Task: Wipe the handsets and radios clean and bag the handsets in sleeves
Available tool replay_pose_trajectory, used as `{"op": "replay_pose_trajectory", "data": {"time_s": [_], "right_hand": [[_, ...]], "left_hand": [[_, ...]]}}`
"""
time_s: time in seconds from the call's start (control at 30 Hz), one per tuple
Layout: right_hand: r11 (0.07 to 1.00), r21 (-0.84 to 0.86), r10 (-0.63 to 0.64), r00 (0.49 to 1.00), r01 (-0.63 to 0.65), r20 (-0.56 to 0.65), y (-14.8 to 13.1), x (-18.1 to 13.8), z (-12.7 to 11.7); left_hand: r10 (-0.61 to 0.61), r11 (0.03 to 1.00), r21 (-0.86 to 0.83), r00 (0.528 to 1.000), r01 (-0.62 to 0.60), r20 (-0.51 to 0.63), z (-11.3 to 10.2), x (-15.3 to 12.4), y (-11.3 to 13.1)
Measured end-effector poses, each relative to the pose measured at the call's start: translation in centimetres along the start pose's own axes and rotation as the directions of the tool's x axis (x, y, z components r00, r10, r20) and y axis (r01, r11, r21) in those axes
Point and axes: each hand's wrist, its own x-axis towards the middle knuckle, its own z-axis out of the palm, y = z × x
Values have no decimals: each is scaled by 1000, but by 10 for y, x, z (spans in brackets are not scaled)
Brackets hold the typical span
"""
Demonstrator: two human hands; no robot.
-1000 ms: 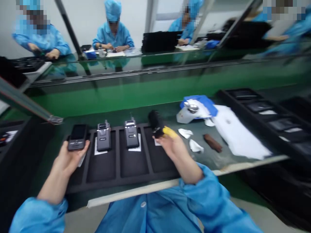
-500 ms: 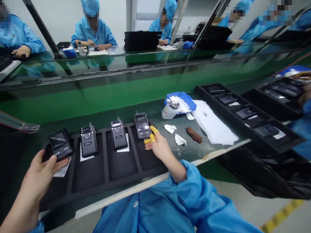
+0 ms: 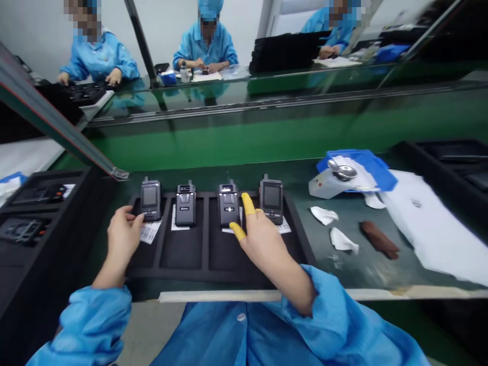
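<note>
Four handheld radios lean along the back edge of a black compartment tray (image 3: 183,274). The leftmost radio (image 3: 151,199) shows its screen; my left hand (image 3: 124,236) is at its lower left corner, thumb and forefinger bent but apart. The second radio (image 3: 185,206) lies back side up. Over the right side of the third radio (image 3: 227,203), also back side up, my right hand (image 3: 265,241) has its thumb and forefinger spread, both in yellow finger cots. The rightmost radio (image 3: 272,197), screen up, is partly behind that hand. White printed labels (image 3: 150,231) lie beneath the radios.
To the right are a white dispenser (image 3: 328,184) with a metal dish, a blue bin (image 3: 377,173), white cloth scraps (image 3: 324,214), a brown cloth (image 3: 379,239) and white sheets (image 3: 427,223). Another black tray (image 3: 82,223) stands left. Co-workers sit behind the glass.
My left hand has lowered the leftmost radio onto the tray's back edge. My right hand has gone from the rightmost radio to the third one. The view has swung left.
</note>
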Motion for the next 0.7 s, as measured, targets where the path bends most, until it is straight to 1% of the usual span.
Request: {"op": "replay_pose_trajectory", "data": {"time_s": [0.1, 0.13, 0.2, 0.27, 0.33, 0.37, 0.4, 0.43, 0.47, 0.5, 0.53, 0.57, 0.6, 0.63, 0.67, 0.7], "right_hand": [[999, -40, -32, 997, 35, 75, -22, 5, 11], [999, -43, -27, 996, 31, 89, -25, 7, 14], [1000, -22, -14, 995, 17, 101, -27, 9, 16], [999, 45, 26, 995, -30, 93, -24, 11, 14], [976, 182, 107, 992, -117, 67, -18, 13, 10], [942, 288, 159, 985, -171, 63, -15, 14, 8], [877, 422, 217, 973, -230, 81, -12, 15, 7], [762, 579, 266, 956, -289, 126, -10, 17, 6], [586, 735, 291, 935, -341, 202, -9, 18, 7], [353, 853, 282, 913, -385, 296, -9, 20, 8], [108, 902, 238, 892, -417, 384, -10, 23, 9], [-99, 893, 177, 876, -438, 449, -11, 25, 12], [-242, 858, 118, 864, -453, 489, -12, 27, 13], [-320, 824, 71, 856, -467, 513, -13, 29, 15], [-352, 802, 41, 848, -483, 528, -14, 30, 16], [-362, 792, 25, 844, -492, 536, -14, 31, 16]], "left_hand": [[94, 994, 60, 995, -92, -32, -1, -12, 10], [147, 987, 69, 988, -144, -39, 0, -19, 16], [285, 956, 75, 958, -283, -28, 6, -36, 31], [392, 914, 100, 919, -394, 39, 16, -52, 46], [424, 876, 189, 895, -444, 138, 25, -64, 59], [423, 854, 246, 887, -458, 183, 30, -68, 64], [415, 834, 298, 884, -464, 216, 33, -70, 68], [406, 817, 339, 883, -466, 237, 36, -71, 71], [399, 805, 364, 882, -468, 252, 37, -71, 74], [391, 801, 376, 883, -466, 261, 38, -70, 77], [380, 805, 377, 885, -459, 268, 38, -69, 79], [361, 819, 363, 892, -443, 273, 37, -68, 80], [334, 847, 334, 902, -414, 273, 36, -65, 81], [295, 887, 282, 919, -366, 262, 34, -63, 82], [239, 938, 192, 941, -288, 241, 32, -60, 82], [154, 986, 29, 962, -165, 224, 30, -57, 82]]}}
